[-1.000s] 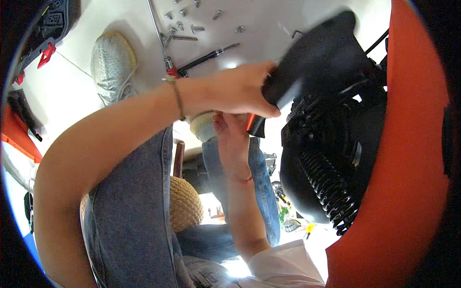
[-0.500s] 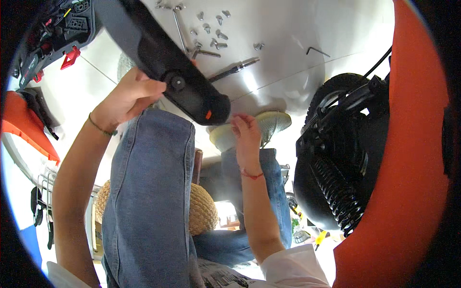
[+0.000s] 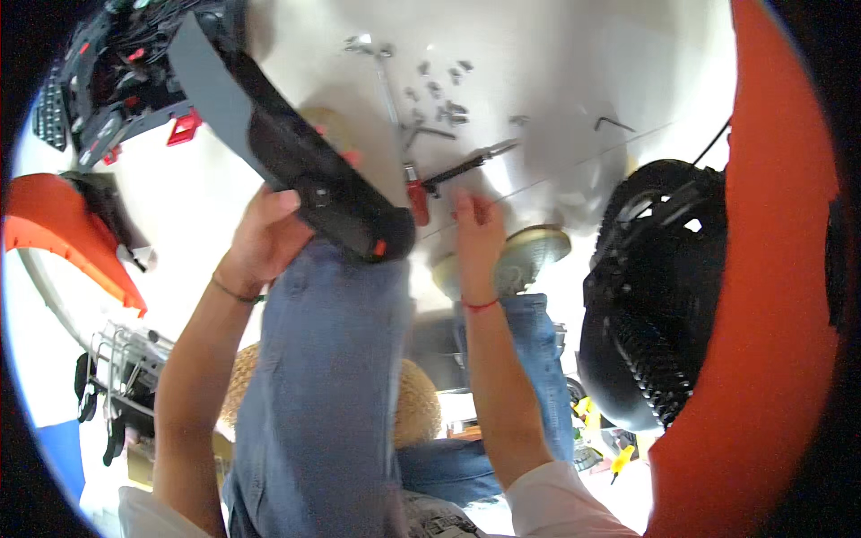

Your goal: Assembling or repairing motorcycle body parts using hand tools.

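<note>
A long curved black plastic panel [image 3: 354, 202], with a round hole and a small orange mark near its lower end, slants over my raised knee. My left hand [image 3: 269, 229] grips its edge from the left, the thumb on top and some fingertips showing at the far side. My right hand [image 3: 478, 224] is off the panel, above the floor. Its fingers are loosely bent and a little apart, slightly blurred, with nothing visible in them. Close to those fingers lies a screwdriver with a red handle [image 3: 416, 195]. Beside it is a dark rod-shaped tool with a metal tip [image 3: 466, 168].
Several loose bolts [image 3: 435, 90], a T-handled wrench [image 3: 387, 85] and a hex key [image 3: 614, 123] lie on the pale floor. Orange bodywork [image 3: 762, 359] and a black wheel assembly [image 3: 650, 269] stand at right. Another orange panel [image 3: 67, 229] and dark parts [image 3: 134, 99] are at left.
My right hand has moved up and away from the panel's end, toward the tools. The view has shifted, and the red handle has come into sight. My left hand still grips the panel.
</note>
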The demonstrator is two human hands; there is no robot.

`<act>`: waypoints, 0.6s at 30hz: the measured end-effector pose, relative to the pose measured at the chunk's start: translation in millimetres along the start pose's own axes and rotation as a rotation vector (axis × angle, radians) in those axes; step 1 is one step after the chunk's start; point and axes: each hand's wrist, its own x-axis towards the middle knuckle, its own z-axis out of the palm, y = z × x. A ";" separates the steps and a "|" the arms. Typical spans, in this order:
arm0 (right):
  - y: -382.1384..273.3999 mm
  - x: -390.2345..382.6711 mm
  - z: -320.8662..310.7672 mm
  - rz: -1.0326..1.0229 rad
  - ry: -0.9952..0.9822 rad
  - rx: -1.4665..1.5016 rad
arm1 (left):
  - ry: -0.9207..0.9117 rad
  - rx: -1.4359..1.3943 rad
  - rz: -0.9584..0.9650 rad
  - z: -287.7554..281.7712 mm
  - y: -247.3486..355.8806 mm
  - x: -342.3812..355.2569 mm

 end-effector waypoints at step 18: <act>-77.0 -36.7 -9.0 0.036 -0.018 0.321 | -0.065 -0.080 0.068 0.0 14.4 -18.6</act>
